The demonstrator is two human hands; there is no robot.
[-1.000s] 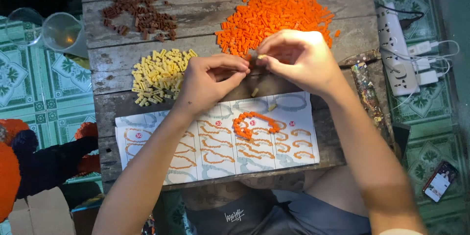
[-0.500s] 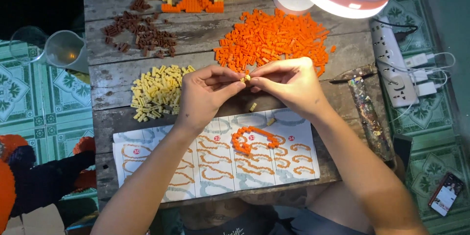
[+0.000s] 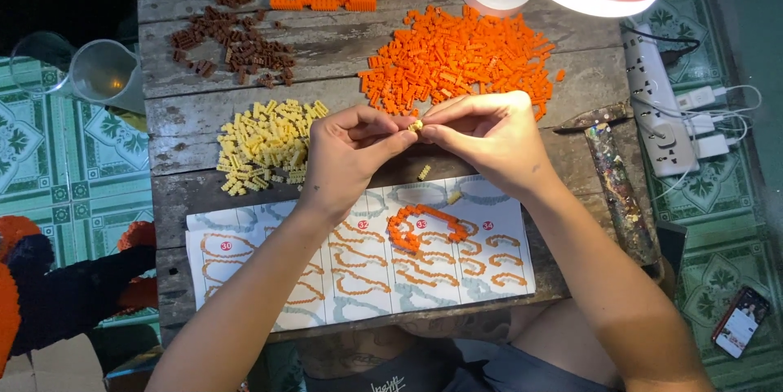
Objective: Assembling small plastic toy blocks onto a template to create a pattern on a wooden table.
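The instruction sheet lies on the wooden table. Above the sheet, left hand and right hand meet, fingertips pinched narrow, both holding one small pale yellow brick.

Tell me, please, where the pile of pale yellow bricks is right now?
In the head view the pile of pale yellow bricks lies on the wooden table, beside the left hand, below the brown bricks.
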